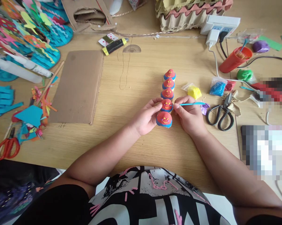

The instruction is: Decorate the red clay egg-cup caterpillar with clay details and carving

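At a wooden surface (122, 147), holding a row of red-and-blue cups (167, 93) and a thin blue tool (192, 103).
Laid out at left, well apart from the row: a flat brown cardboard sheet (76, 87). Lined up front to back, straight ahead of the body: five cups, red above, blue below. At the row's left side, left grip (150, 117), clamped between thumb and fingers on the second-nearest cup. Opposite, right grip (189, 117), pinched together on the tool, with its tip beside the same cup, too fine to tell whether touching. Near the right grip: black-handled shears (225, 104), then yellow clay (194, 92), then purple clay (204, 108). Smallest, on the cups: yellow eyes and curved yellow mouths.
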Demonstrator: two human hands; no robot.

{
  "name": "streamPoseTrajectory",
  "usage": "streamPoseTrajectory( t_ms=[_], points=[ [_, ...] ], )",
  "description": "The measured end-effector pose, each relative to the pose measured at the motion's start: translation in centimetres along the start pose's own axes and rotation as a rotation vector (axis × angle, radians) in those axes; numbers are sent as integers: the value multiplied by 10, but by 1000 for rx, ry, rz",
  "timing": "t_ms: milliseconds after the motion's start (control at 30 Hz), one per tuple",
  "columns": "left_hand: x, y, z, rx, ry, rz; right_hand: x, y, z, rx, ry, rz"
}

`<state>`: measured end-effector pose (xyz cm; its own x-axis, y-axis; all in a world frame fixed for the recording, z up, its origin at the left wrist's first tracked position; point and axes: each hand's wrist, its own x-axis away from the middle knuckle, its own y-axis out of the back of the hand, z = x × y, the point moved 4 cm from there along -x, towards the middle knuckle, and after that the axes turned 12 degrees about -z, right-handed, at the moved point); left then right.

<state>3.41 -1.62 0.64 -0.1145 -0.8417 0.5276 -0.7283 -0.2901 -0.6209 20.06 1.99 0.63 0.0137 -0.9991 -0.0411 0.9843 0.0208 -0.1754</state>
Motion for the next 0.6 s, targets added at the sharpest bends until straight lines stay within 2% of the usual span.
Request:
streamPoseTrajectory(
  t_ms=[200,400,600],
  points=[
    [0,2,1,2,-13,-9,0,2,-1,0,31,-14],
    [-1,1,3,5,-58,-17,2,0,9,12,170,-41],
    [2,-1,5,-20,-95,10,6,-4,12,29,142,3]
  ],
)
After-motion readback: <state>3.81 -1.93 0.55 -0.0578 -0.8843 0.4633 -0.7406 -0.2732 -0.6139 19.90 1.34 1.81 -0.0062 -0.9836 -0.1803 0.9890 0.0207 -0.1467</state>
